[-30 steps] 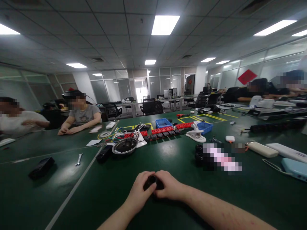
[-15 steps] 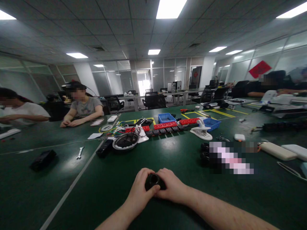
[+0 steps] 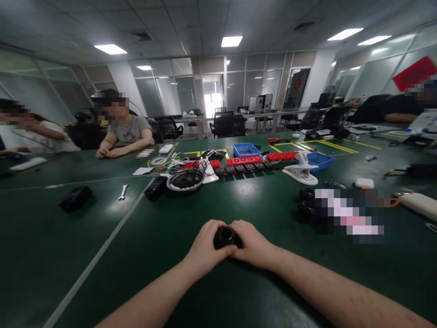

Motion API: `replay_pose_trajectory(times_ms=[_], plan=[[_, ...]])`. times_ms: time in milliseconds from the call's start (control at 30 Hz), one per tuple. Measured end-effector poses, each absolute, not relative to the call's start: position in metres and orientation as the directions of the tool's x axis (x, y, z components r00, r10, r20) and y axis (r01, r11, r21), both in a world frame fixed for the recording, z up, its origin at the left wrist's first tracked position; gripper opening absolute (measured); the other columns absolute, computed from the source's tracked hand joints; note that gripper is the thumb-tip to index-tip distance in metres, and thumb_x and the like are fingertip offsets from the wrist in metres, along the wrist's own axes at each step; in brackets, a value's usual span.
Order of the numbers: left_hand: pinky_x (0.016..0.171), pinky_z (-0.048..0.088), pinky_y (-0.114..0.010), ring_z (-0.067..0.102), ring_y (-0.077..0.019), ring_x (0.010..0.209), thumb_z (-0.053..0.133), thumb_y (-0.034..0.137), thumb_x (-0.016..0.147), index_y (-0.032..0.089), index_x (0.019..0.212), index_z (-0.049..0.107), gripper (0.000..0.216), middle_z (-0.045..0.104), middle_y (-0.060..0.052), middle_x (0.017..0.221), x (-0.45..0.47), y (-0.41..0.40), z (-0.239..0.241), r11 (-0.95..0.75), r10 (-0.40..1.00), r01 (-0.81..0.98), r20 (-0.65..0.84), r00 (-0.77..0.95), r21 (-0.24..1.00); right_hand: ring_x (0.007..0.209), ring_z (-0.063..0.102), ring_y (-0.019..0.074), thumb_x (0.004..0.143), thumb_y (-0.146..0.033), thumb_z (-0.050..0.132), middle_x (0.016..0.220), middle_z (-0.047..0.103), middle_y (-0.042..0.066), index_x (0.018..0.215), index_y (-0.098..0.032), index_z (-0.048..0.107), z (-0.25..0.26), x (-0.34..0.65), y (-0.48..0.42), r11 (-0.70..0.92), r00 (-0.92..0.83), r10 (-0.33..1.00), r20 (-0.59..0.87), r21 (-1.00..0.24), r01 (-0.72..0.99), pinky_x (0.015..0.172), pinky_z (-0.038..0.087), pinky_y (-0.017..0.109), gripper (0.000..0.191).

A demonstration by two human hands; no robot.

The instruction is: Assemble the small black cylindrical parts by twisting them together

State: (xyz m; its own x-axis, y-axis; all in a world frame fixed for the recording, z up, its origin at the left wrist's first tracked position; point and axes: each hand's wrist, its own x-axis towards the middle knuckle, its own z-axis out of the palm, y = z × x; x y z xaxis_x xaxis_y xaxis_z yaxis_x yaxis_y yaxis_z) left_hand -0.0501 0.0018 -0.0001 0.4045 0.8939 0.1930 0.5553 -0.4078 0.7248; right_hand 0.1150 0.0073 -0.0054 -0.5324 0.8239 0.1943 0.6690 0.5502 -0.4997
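Note:
Both of my hands are wrapped round a small black rounded object [image 3: 226,234] with a round hole in its top. My left hand [image 3: 204,247] is closed on its left side, the thumb reaching across the near side. From the right, my right hand [image 3: 255,245] curls round the same object, fingertips close to those of the left. Its lower part is hidden by my hands, and I cannot make out its exact kind. It is at the green tabletop [image 3: 164,237], though whether it rests there is hidden.
Ahead lie a round metal-rimmed part [image 3: 186,180], red socket strips [image 3: 244,160], a blue tray [image 3: 246,149] and a white clamp base [image 3: 301,173]. To the left are a wrench [image 3: 123,192] and a black box-shaped item [image 3: 75,198]. People sit at the left and far right.
The view has tilted down and turned slightly left, so everything appears higher and further right. My hands keep the same hold on the black object.

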Motion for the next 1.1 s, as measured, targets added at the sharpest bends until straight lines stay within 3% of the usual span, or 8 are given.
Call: replay_pose_trajectory(times_ms=[533, 700, 833, 900, 967, 1033, 1100], plan=[[0.076, 0.042, -0.033, 0.051, -0.0206, 0.088, 0.06, 0.039, 0.071, 0.02, 0.097, 0.049, 0.033, 0.052, -0.003, 0.093, -0.051, 0.003, -0.004, -0.448, 0.876, 0.594, 0.195, 0.441, 0.668, 0.073, 0.049, 0.0172, 0.067, -0.03, 0.062, 0.079, 0.056, 0.004, 0.083, -0.015, 0.055, -0.009, 0.117, 0.01, 0.587, -0.56, 0.801, 0.21, -0.456, 0.669, 0.068, 0.038, 0.03, 0.022], [0.078, 0.041, -0.033, 0.051, -0.0205, 0.089, 0.059, 0.038, 0.072, 0.019, 0.097, 0.049, 0.033, 0.052, -0.003, 0.093, -0.049, 0.005, -0.006, -0.463, 0.872, 0.616, 0.202, 0.446, 0.638, 0.077, 0.051, 0.0191, 0.068, -0.035, 0.063, 0.083, 0.057, 0.006, 0.086, -0.012, 0.057, -0.011, 0.119, 0.011, 0.6, -0.572, 0.791, 0.216, -0.458, 0.656, 0.071, 0.04, 0.032, 0.03], [0.079, 0.042, -0.033, 0.052, -0.0209, 0.09, 0.058, 0.039, 0.072, 0.02, 0.096, 0.049, 0.032, 0.053, -0.003, 0.093, -0.049, 0.008, -0.01, -0.478, 0.867, 0.626, 0.219, 0.447, 0.617, 0.086, 0.053, 0.0202, 0.066, -0.034, 0.066, 0.093, 0.058, 0.008, 0.101, -0.011, 0.055, 0.001, 0.129, 0.015, 0.583, -0.65, 0.75, 0.123, -0.586, 0.563, 0.078, 0.041, 0.033, 0.043], [0.08, 0.041, -0.034, 0.052, -0.0216, 0.091, 0.057, 0.042, 0.071, 0.02, 0.096, 0.05, 0.033, 0.054, -0.003, 0.094, -0.05, 0.009, -0.013, -0.48, 0.87, 0.639, 0.23, 0.437, 0.601, 0.087, 0.055, 0.0177, 0.069, -0.027, 0.064, 0.103, 0.057, 0.008, 0.117, -0.013, 0.045, 0.016, 0.141, 0.016, 0.449, -0.625, 0.781, 0.008, -0.702, 0.553, 0.077, 0.043, 0.03, 0.054], [0.08, 0.041, -0.034, 0.052, -0.0221, 0.09, 0.057, 0.044, 0.071, 0.02, 0.097, 0.05, 0.036, 0.054, -0.003, 0.095, -0.051, 0.01, -0.016, -0.47, 0.876, 0.659, 0.221, 0.428, 0.587, 0.087, 0.056, 0.0175, 0.073, -0.03, 0.061, 0.104, 0.058, 0.008, 0.12, -0.013, 0.043, 0.035, 0.159, 0.009, 0.307, -0.552, 0.828, -0.099, -0.744, 0.594, 0.079, 0.044, 0.03, 0.053], [0.079, 0.042, -0.034, 0.053, -0.0222, 0.089, 0.055, 0.047, 0.071, 0.019, 0.098, 0.05, 0.039, 0.055, -0.004, 0.095, -0.052, 0.011, -0.018, -0.46, 0.882, 0.676, 0.205, 0.425, 0.575, 0.088, 0.056, 0.0177, 0.076, -0.033, 0.058, 0.098, 0.059, 0.006, 0.115, -0.013, 0.048, 0.053, 0.181, -0.009, 0.279, -0.456, 0.89, -0.025, -0.759, 0.588, 0.08, 0.043, 0.031, 0.045], [0.08, 0.042, -0.035, 0.053, -0.0225, 0.09, 0.053, 0.048, 0.072, 0.018, 0.1, 0.05, 0.041, 0.054, -0.004, 0.095, -0.052, 0.011, -0.018, -0.458, 0.884, 0.706, 0.199, 0.422, 0.54, 0.089, 0.055, 0.0162, 0.081, -0.034, 0.051, 0.096, 0.058, 0.003, 0.113, -0.013, 0.049, 0.068, 0.204, -0.042, 0.337, -0.368, 0.917, 0.157, -0.798, 0.5, 0.081, 0.043, 0.031, 0.038]])
